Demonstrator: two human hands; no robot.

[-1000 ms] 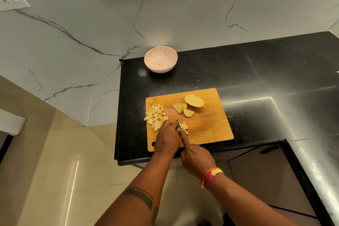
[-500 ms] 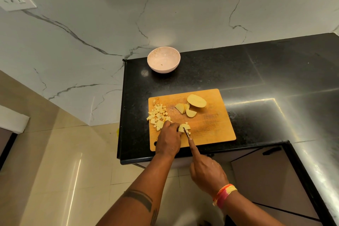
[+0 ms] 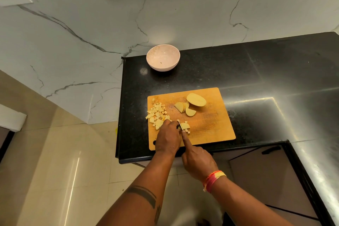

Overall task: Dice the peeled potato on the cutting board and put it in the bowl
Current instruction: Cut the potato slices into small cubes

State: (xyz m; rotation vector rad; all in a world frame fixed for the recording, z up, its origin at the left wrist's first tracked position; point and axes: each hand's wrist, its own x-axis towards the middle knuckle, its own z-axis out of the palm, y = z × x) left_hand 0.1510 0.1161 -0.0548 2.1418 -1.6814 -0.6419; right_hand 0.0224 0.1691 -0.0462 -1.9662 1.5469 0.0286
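Note:
A wooden cutting board (image 3: 211, 126) lies on the black counter. A pile of diced potato (image 3: 157, 113) sits on its left side. Potato slices (image 3: 184, 108) and a larger potato half (image 3: 196, 99) lie near its far edge. My left hand (image 3: 169, 138) holds down a potato slice (image 3: 185, 126) near the front of the board. My right hand (image 3: 197, 159) grips a knife (image 3: 180, 127), index finger stretched along the blade, which is down at that slice. A few small cubes lie beside it. The pink bowl (image 3: 162, 57) stands at the counter's back left corner.
The counter (image 3: 256, 71) ends just left of the board, with tiled floor (image 3: 55, 161) below. A marble wall rises behind the bowl. A cabinet door with a dark handle (image 3: 271, 150) is under the counter at the right.
My right hand drew back with the knife half a second ago, then came forward again; the blade is back down on the slice. My left hand stayed on the potato.

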